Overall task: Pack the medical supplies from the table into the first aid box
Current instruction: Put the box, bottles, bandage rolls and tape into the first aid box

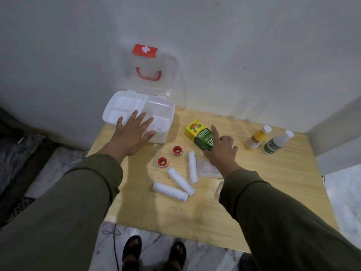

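Observation:
The white first aid box stands open at the table's back left, its clear lid leaning on the wall and its divided tray holding nothing. My left hand rests flat, fingers spread, on the box's near rim. My right hand grips the near end of a green and yellow carton, index finger straight along its right side. Two red tape rolls and three white bandage rolls lie between my arms. A yellow bottle and a white bottle lie at the right.
A clear flat packet lies under my right wrist. The wooden table is small and stands in a corner, with a wall behind and to the right. My sandalled feet and a cable are on the floor below its near edge.

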Motion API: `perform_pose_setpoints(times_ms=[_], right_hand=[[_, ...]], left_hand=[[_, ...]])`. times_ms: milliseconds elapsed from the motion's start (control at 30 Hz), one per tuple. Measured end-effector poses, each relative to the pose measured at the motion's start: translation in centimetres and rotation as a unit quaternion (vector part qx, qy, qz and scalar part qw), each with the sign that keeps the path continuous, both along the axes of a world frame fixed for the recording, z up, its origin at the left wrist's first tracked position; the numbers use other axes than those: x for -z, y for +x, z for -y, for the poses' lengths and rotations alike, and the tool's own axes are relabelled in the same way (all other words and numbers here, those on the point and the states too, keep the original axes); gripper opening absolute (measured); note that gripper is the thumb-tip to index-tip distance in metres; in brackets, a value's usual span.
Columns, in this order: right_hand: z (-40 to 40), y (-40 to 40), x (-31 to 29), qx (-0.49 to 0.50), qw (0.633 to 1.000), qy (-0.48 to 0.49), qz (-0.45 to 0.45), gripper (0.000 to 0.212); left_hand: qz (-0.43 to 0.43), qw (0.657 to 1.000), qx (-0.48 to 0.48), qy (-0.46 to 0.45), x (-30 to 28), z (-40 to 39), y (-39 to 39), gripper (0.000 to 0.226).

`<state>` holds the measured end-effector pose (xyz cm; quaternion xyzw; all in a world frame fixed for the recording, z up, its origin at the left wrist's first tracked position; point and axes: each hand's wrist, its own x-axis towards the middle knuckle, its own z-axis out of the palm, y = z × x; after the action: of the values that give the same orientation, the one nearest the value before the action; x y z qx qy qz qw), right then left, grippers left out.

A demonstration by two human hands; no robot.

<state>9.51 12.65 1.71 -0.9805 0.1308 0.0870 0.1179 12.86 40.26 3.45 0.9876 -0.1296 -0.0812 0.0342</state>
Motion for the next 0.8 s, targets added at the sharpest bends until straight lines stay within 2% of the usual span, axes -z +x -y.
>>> perform_pose_setpoints(times_ms=[133, 233, 367, 533, 667, 800], right_hand=[[0.1, 0.5, -0.7, -0.002, 0.999, 0.016, 0.032, 0.095], [-0.2, 1.0, -2.2, 0.005, 0.993, 0.068, 0.096, 0.096], [-0.7, 2.2, -5.9, 0.035, 0.961, 0.195, 0.194, 0.097], [-1.8, 3.0, -10.3, 0.003, 0.926, 0.269, 0.266, 0.098], [-4.0, 3.6, -12.4, -0.018, 0.909, 0.31, 0.276, 0.105], [-6.6, 4.3, -12.6, -0.038, 0.914, 0.325, 0.242, 0.109]], left_hand=[[0.002, 1.0, -0.003, 0.004, -0.1, 0.0, 0.0, 0.065], [-0.01, 1.0, -0.004, 0.001, -0.3, 0.1, -0.1, 0.064], [-0.033, 0.999, -0.011, -0.023, -0.8, 0.0, -0.1, 0.065], [-0.042, 0.997, -0.015, -0.062, -1.6, -0.5, 0.2, 0.067], [-0.033, 0.997, -0.013, -0.061, -2.8, -2.2, 1.9, 0.072], [-0.036, 0.999, -0.015, -0.03, -3.6, -4.9, 3.9, 0.077]])
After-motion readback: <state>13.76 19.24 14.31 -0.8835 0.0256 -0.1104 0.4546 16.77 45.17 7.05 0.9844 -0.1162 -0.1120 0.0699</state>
